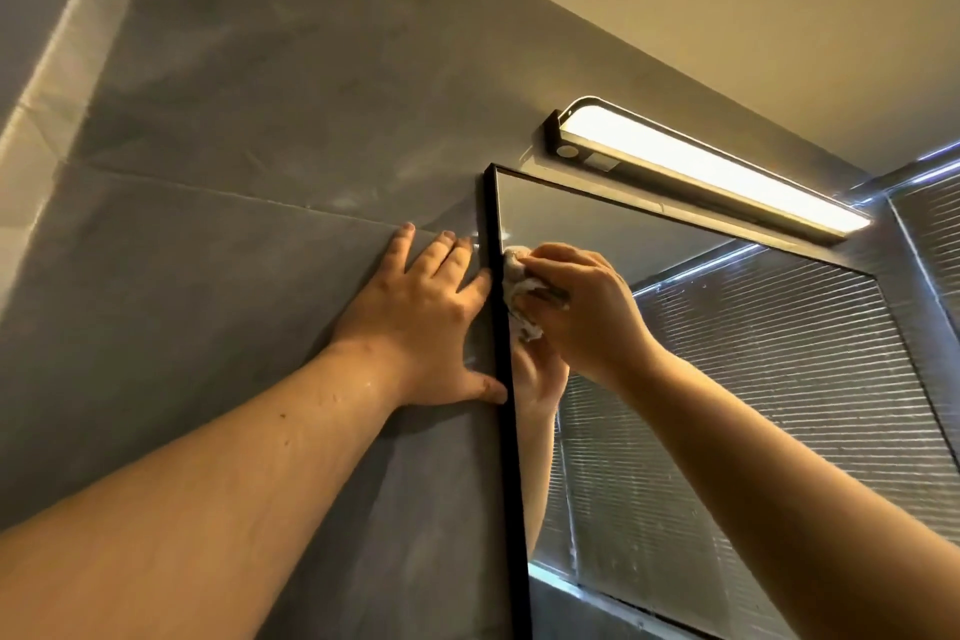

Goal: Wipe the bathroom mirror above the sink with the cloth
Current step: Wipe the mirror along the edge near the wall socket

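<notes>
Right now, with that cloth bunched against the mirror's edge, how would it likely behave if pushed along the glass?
The cloth looks soft and floppy: it crumples in the right hand, so it would probably fold rather than slide flat. It seems light, held by fingertips alone. Against the mirror frame it may snag or bunch at the edge.

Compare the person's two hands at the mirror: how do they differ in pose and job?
The left hand lies flat and open on the grey wall; the right hand grips the cloth. The left holds nothing; the right presses the cloth on the mirror. Both sit by the mirror's black frame.
</notes>
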Demonstrator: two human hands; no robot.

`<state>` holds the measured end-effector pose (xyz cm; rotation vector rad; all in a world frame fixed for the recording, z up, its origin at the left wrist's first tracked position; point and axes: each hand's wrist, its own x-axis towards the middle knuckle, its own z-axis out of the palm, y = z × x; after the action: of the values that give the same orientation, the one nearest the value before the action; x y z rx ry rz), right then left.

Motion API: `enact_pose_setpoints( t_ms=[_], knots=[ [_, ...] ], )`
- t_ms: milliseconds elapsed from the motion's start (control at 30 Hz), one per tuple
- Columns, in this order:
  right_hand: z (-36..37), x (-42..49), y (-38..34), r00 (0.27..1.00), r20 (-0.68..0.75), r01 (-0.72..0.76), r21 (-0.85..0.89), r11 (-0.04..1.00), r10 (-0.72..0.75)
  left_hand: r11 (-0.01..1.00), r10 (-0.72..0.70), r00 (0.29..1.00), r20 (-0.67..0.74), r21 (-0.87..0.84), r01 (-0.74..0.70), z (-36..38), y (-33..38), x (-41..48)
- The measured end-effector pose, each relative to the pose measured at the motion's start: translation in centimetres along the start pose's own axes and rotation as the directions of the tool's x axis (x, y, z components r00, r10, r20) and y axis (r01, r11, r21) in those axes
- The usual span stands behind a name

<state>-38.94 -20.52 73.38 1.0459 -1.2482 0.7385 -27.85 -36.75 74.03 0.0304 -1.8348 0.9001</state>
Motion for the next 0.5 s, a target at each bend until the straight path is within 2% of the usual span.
enact_pose_setpoints(
  t_ms=[167, 300, 500],
  knots=[
    [-0.3, -4.7, 0.4, 0.995, 0.083, -0.046, -0.031, 0.998, 0.048, 1.0, 0.005, 1.0, -0.016, -0.031, -0.006, -0.6, 0.5, -0.7],
    [-0.9, -7.0, -0.4, 0.998, 0.053, -0.014, -0.053, 0.999, 0.017, 0.992, -0.042, 0.998, 0.054, -0.113, 0.047, -0.1, 2.0, -2.7],
    [0.3, -3.0, 0.4, 0.998, 0.055, -0.04, -0.072, 0.997, 0.044, 0.996, -0.031, 0.998, 0.051, -0.085, 0.036, 0.5, 3.1, -4.5]
  ],
)
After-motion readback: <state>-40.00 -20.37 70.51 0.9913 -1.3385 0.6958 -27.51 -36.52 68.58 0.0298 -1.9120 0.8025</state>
